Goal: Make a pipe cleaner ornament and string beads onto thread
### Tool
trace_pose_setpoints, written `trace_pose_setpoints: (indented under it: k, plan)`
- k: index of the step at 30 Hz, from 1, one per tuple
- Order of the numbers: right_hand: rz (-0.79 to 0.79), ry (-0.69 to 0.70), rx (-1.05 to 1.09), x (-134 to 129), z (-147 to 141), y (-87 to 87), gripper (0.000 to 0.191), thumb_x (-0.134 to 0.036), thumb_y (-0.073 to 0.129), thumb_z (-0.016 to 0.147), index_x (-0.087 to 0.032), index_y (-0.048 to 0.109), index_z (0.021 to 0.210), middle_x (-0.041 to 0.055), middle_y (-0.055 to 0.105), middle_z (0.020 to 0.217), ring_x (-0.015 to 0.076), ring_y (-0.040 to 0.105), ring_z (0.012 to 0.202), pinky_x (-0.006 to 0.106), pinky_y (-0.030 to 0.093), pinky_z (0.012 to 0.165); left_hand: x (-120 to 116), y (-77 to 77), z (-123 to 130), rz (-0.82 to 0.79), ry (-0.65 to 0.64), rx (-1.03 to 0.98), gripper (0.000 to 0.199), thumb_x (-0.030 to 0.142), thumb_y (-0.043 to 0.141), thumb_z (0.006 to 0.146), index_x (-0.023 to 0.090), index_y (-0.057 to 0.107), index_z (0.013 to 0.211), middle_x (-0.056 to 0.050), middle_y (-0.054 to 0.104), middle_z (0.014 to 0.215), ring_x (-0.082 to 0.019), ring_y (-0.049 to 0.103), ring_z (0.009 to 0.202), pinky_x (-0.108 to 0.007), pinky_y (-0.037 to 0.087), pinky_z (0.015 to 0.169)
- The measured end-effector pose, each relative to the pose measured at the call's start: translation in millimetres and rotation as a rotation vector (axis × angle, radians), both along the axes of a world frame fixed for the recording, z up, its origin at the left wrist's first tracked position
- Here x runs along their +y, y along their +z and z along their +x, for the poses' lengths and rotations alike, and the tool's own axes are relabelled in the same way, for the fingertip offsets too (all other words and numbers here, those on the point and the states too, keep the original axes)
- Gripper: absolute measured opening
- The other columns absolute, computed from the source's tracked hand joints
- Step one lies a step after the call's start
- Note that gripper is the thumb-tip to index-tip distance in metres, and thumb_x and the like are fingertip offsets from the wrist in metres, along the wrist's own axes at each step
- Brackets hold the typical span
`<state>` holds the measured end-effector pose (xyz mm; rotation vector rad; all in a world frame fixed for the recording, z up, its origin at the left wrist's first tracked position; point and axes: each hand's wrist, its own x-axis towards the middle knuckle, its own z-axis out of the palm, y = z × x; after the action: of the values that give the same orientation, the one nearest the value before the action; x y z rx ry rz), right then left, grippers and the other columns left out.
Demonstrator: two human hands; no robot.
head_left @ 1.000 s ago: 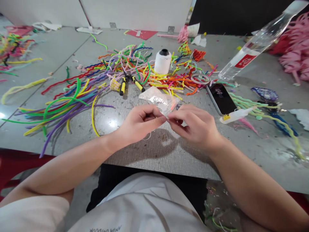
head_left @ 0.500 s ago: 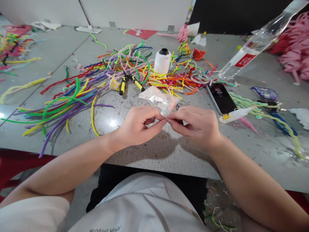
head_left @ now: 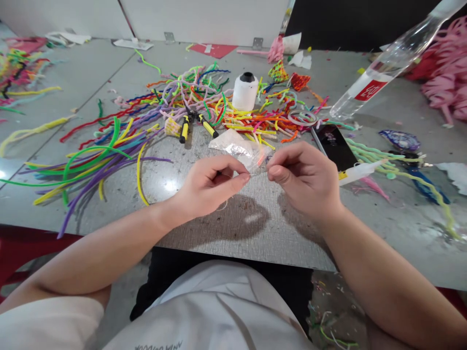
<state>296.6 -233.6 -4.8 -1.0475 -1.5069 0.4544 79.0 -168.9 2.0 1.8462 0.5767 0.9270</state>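
My left hand (head_left: pixel 221 184) is closed in a pinch, thumb against index finger, on a thin white thread (head_left: pixel 223 206); a small loop of it hangs below the palm. A very fine pale line runs from these fingertips toward my right hand (head_left: pixel 304 180), whose thumb and index finger are also pinched, apparently on the thread's other part. Just beyond the fingertips lies a clear plastic bag (head_left: pixel 237 146) with a small orange piece at its right end. Both hands hover over the grey table (head_left: pixel 219 233) near its front edge.
Behind the bag are yellow-black pliers (head_left: pixel 185 129), a white thread cone (head_left: pixel 245 92) and many colourful pipe cleaners (head_left: pixel 102 155). To the right are a phone (head_left: pixel 335 146), a glue tube (head_left: pixel 359 172), a tall leaning bottle (head_left: pixel 383 78) and blue-handled pliers (head_left: pixel 426 184).
The fingertips were touching; my right hand has moved right and slightly up, opening a gap with the fine line across it. The left hand stays nearly in place, and the thread loop now shows below it.
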Motion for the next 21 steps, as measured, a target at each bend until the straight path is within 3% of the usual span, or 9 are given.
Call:
trace_pose_setpoints:
  k: [3,10,15,21]
  plan:
    - [-0.079,-0.025,0.088,1.6,-2.4,0.0,0.032,-0.052,0.094,0.086,-0.025,0.076,0.080,-0.0003,0.074,0.073,0.0161,0.065,0.065,0.031,0.057,0.057,-3.2,0.6,0.6,-0.072,0.002,-0.032,0.017,0.035,0.078,0.095,0.021,0.074,0.086,0.003,0.054,0.058,-0.009,0.043,0.049,-0.024,0.030,0.044]
    - [-0.222,0.084,0.245,-8.5,-10.3,6.0,0.014,-0.035,0.093,0.087,-0.026,0.085,0.093,0.0029,0.084,0.089,0.0187,0.078,0.077,0.034,0.068,0.069,-5.4,6.7,0.2,-0.083,-0.038,-0.048,0.016,0.023,0.070,0.094,0.021,0.066,0.078,0.004,0.053,0.059,-0.009,0.042,0.050,-0.024,0.032,0.045]
    - [-0.270,0.188,0.289,-17.3,-18.8,12.2,0.010,-0.021,0.091,0.086,-0.026,0.084,0.092,0.0021,0.085,0.089,0.0190,0.083,0.083,0.032,0.071,0.075,-7.9,11.9,0.0,-0.063,-0.077,-0.071,0.016,0.018,0.065,0.094,0.021,0.063,0.077,0.003,0.054,0.062,-0.010,0.045,0.054,-0.026,0.035,0.049]
    - [-0.304,0.242,0.323,-15.5,-20.2,8.5,0.014,-0.033,0.093,0.088,-0.025,0.082,0.092,0.0022,0.083,0.089,0.0175,0.080,0.080,0.032,0.070,0.073,-13.9,14.5,-1.7,-0.045,-0.073,-0.069,0.016,0.019,0.066,0.095,0.021,0.063,0.080,0.002,0.056,0.064,-0.011,0.047,0.056,-0.028,0.036,0.049]
